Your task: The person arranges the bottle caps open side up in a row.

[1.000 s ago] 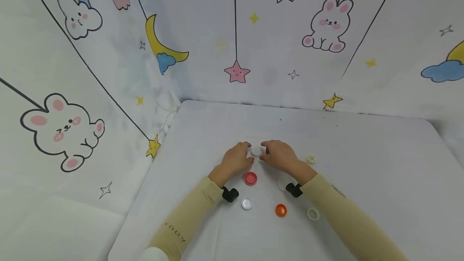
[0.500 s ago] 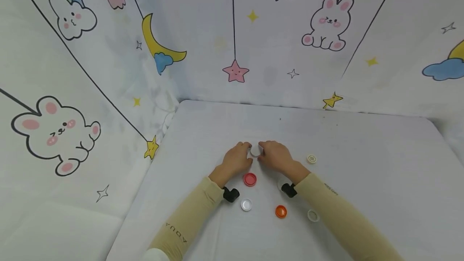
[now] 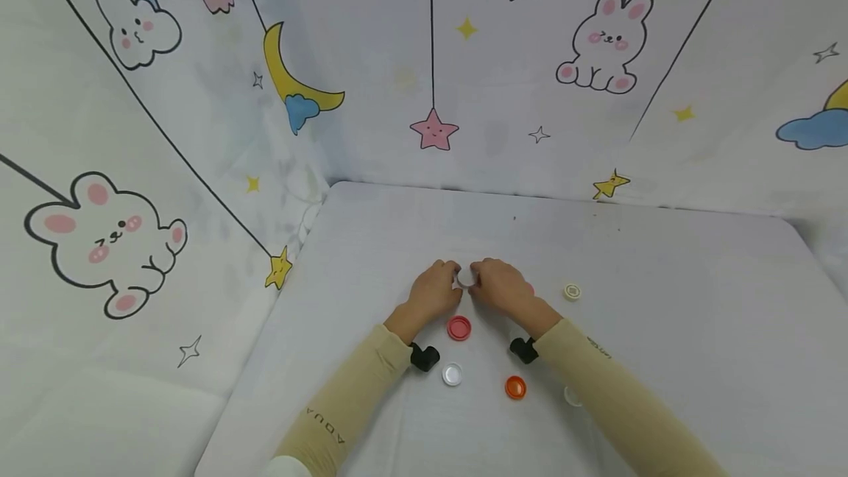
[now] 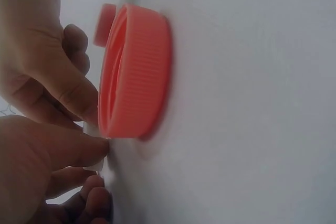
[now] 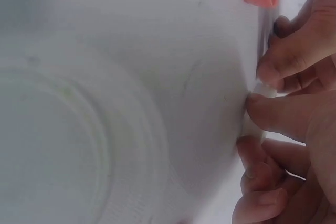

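A small white bottle cap (image 3: 466, 277) lies on the table between both hands. My left hand (image 3: 433, 291) grips it from the left, fingers curled at its far side and thumb at the near side. From the right, my right hand (image 3: 500, 288) holds the same cap in the same way. In the right wrist view, the thumbs of the right hand (image 5: 310, 140) and the left hand (image 5: 310, 45) are at the cap's (image 5: 254, 127) near edge. A ribbed red cap (image 4: 139, 72) sits just in front of the hands, its hollow side up.
Closer in lie a small white cap (image 3: 453, 374), an orange cap (image 3: 515, 387) and a pale cap (image 3: 572, 396) partly under the right sleeve. A cream cap (image 3: 573, 291) is at right. A large white lid (image 5: 142, 150) lies below the right wrist. A pinkish-red piece (image 3: 530, 288) shows behind the right hand.
My right hand has moved slightly left and closed in on the white cap. The right forearm shifted left too, uncovering the pinkish-red piece and covering more of the pale cap. The left hand barely moved.
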Motion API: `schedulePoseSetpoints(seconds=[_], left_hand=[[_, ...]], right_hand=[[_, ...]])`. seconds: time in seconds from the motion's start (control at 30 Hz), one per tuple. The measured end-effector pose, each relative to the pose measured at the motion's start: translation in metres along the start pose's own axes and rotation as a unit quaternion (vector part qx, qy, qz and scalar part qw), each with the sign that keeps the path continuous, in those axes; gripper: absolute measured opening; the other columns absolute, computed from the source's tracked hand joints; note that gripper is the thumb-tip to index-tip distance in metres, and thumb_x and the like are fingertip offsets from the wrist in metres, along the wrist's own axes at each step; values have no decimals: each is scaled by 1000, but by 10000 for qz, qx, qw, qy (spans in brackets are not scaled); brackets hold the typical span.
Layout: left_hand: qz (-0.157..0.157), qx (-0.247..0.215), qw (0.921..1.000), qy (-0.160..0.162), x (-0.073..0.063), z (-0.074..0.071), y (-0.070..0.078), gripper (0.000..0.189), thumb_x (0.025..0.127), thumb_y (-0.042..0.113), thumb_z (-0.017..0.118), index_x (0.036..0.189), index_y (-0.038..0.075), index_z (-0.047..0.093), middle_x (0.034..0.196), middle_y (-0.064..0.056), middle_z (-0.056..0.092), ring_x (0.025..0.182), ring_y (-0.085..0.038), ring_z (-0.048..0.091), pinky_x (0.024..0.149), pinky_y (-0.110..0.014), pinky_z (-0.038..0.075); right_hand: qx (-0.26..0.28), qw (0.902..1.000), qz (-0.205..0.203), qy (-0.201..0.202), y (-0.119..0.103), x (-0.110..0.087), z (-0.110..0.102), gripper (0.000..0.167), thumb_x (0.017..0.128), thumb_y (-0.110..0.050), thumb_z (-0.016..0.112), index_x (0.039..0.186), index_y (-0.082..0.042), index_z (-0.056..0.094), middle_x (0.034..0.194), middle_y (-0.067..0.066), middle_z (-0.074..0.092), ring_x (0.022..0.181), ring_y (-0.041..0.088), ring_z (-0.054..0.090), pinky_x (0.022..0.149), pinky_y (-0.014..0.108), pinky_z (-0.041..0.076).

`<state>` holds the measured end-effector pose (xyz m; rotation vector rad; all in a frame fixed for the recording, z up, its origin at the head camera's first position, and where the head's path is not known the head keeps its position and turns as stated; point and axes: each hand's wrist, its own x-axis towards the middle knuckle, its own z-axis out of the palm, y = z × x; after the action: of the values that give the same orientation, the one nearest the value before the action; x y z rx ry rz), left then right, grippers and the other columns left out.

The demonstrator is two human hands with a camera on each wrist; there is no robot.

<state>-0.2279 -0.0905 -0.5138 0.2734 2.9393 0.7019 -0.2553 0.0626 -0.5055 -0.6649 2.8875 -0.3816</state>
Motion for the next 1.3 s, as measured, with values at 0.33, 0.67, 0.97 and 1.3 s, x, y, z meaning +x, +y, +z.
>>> schedulePoseSetpoints(seconds=[0.33,0.67,0.97,1.3], left_hand=[[57,-72,9999,115,0,3,-1,36,87,23,71,119,7,64,94,-5,59,81,-16,57,69,-29,47],[-16,-130,9997,205,-2,6,-3,37,86,25,74,118,8,64,95,-5,59,82,-16,58,69,-29,46],[16,-328,9993,154,0,6,-6,38,86,26,74,119,10,63,96,-2,59,83,-15,57,72,-30,47],[99,-586,9980,226,-2,6,-7,38,88,23,72,121,7,63,93,-1,59,80,-13,53,70,-28,45]], right_hand=[[1,9999,-88,143,-2,-5,1,42,83,-19,77,120,-3,67,82,2,63,76,17,60,69,36,51],[178,9996,-135,192,-1,-7,3,41,83,-20,77,120,-4,66,85,3,64,77,17,61,69,35,52],[220,9995,-116,172,-2,-9,-1,42,85,-21,76,121,-4,65,88,4,68,82,20,63,76,39,53],[283,9996,-50,78,-4,-13,-6,43,88,-23,73,126,-4,62,92,5,69,82,19,63,76,38,53]])
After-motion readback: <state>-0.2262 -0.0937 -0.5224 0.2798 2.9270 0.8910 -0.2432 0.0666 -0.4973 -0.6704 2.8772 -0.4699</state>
